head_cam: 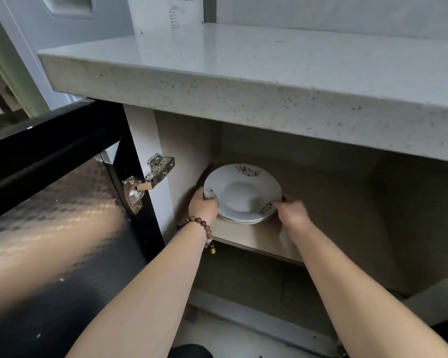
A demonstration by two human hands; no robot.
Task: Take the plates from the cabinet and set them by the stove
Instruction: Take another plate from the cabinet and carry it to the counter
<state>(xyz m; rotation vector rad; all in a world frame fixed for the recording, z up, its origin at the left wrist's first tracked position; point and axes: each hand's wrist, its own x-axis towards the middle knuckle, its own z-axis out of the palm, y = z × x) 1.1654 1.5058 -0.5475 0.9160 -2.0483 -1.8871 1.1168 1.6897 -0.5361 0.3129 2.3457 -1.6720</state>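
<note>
I have both hands inside the open cabinet [189,151], one on each side of the stack of plates [241,195].

1. The left hand [202,208] grips the stack's left rim, fingers curled round the edge.
2. The right hand [292,211] holds the right rim; it is blurred, so I cannot tell the exact finger placement.
3. The plates are white with a flower print and sit between the two hands, over the shelf [246,235]. I cannot tell whether the stack rests on the shelf or is lifted clear.
4. A bead bracelet [204,227] circles the left wrist.
5. The black door [62,228] stands open to the left of the left hand, on its metal hinge [148,182].
6. The speckled countertop [243,60] lies above both hands.
</note>
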